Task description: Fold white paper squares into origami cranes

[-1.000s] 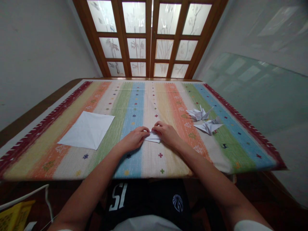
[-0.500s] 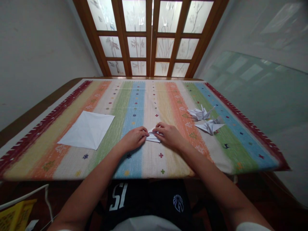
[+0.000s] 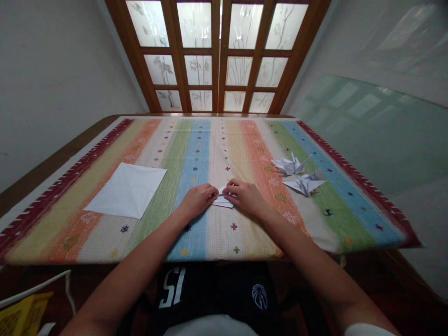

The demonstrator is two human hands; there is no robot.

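Between my hands, a small folded piece of white paper lies on the striped tablecloth, its far part partly covered by my fingers. My left hand pinches its left side, fingers closed. From the right, my right hand grips the other side with thumb and fingers together. Farther left lies a white paper sheet with faint diagonal creases. Two folded paper cranes, one behind and one in front, sit close together on the right.
The striped tablecloth covers the table, whose near edge runs just before my lap. Wooden doors with glass panes stand beyond the far edge. A glass sheet leans at the right wall. Low on the left is a yellow crate.
My fingers have shifted very slightly on the folded paper, and a bit more of its layered near part shows. The sheet and the cranes stay where they were.
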